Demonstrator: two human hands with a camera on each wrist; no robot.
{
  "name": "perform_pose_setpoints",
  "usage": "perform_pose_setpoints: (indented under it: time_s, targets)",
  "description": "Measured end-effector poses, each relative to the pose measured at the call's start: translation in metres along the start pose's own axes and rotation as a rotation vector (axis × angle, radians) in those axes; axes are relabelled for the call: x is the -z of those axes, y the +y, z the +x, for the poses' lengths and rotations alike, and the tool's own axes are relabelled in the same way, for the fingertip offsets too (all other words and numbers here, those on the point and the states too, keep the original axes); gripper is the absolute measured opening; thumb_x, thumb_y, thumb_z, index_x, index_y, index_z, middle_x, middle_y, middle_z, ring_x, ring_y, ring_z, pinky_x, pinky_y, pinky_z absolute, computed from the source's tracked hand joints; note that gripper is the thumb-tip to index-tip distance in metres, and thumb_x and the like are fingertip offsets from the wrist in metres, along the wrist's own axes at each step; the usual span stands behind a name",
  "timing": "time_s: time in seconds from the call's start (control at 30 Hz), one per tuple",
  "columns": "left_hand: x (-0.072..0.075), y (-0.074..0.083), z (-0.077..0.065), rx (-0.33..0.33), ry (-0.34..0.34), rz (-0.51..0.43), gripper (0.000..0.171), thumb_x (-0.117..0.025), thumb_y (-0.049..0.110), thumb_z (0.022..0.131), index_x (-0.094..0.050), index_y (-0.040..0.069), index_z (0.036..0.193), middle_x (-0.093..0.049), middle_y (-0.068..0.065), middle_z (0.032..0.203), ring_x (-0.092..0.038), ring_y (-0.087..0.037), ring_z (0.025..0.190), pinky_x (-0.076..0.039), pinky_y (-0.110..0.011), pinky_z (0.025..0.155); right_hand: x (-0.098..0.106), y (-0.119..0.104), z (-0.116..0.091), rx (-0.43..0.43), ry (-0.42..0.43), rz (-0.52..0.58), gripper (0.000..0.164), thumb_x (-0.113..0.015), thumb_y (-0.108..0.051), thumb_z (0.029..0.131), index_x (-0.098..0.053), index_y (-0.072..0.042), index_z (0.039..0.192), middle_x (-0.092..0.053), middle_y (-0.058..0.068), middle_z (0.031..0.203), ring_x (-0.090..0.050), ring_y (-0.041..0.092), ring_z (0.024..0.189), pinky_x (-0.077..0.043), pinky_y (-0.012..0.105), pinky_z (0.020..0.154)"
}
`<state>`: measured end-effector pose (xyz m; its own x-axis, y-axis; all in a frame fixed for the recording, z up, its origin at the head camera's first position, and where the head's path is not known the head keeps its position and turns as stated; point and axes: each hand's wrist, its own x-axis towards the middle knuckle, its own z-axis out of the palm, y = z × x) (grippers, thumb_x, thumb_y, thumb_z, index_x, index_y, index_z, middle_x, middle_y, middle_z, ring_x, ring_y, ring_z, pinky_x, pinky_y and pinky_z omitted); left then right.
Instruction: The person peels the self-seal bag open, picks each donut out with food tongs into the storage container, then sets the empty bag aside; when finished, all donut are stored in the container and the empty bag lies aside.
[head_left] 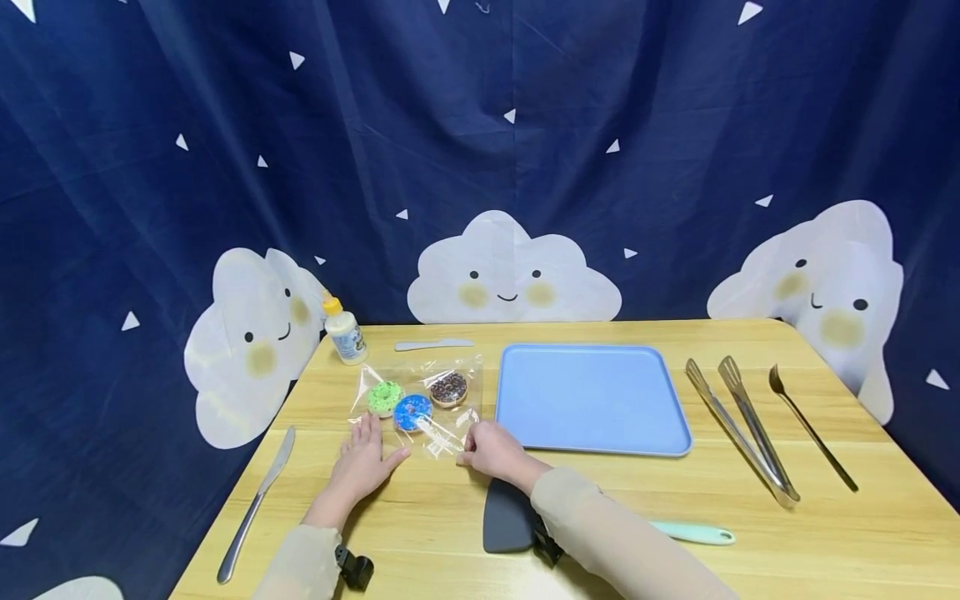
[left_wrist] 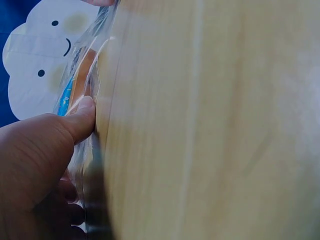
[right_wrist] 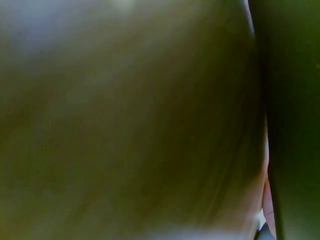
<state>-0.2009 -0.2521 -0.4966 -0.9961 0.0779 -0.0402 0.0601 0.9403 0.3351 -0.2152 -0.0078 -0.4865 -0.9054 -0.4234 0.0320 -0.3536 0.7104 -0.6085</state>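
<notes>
A clear plastic bag (head_left: 450,435) lies flat on the table with three toy donuts inside: a green one (head_left: 385,398), a blue one (head_left: 412,412) and a dark brown one (head_left: 448,389). At its lower left corner rests my left hand (head_left: 362,462), fingers extended and thumb spread out. The left wrist view has the left thumb (left_wrist: 82,117) touching the bag's near edge. With curled fingers, my right hand (head_left: 495,450) pinches the lower right corner of the bag. The right wrist view is mostly dark and blurred.
A blue tray (head_left: 592,400) sits right of the bag. Farther right lie metal tongs (head_left: 750,433) and a fork (head_left: 813,429). A spatula (head_left: 506,517) lies under my right forearm. A knife (head_left: 255,504), a squeeze bottle (head_left: 346,333) and a pale spreader (head_left: 433,344) lie around the left side.
</notes>
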Motion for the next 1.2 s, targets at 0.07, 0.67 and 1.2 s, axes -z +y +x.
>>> perform_pose_setpoints:
  time_s: [0.07, 0.67, 1.2]
  targets:
    - [0.0, 0.0, 0.0, 0.001, -0.001, 0.0, 0.095, -0.051, 0.053, 0.09, -0.007, -0.012, 0.143, -0.006, -0.033, 0.147, -0.004, -0.05, 0.133, -0.008, -0.063, 0.104, 0.0, -0.001, 0.0, 0.013, 0.0, -0.022, 0.025, -0.073, -0.018, 0.08, -0.056, -0.016, 0.062, -0.05, -0.008, 0.06, -0.044, 0.008, 0.052, -0.039, 0.023, 0.051]
    - [-0.001, -0.001, 0.0, 0.006, -0.009, -0.003, 0.094, -0.05, 0.054, 0.09, -0.008, -0.011, 0.143, -0.005, -0.032, 0.148, -0.005, -0.05, 0.133, -0.007, -0.063, 0.104, 0.007, 0.0, 0.0, 0.154, -0.075, -0.11, 0.043, -0.054, 0.003, 0.079, -0.033, -0.017, 0.048, -0.022, -0.009, 0.044, -0.021, 0.007, 0.044, -0.025, 0.019, 0.046]
    - [-0.001, -0.002, 0.001, -0.002, -0.002, 0.015, 0.096, -0.05, 0.055, 0.089, -0.009, -0.012, 0.143, -0.006, -0.033, 0.147, -0.006, -0.051, 0.133, -0.008, -0.063, 0.104, 0.012, -0.002, 0.001, 0.159, -0.122, -0.114, 0.028, -0.068, -0.005, 0.08, -0.055, -0.012, 0.057, -0.046, -0.009, 0.055, -0.036, 0.005, 0.05, -0.036, 0.019, 0.051]
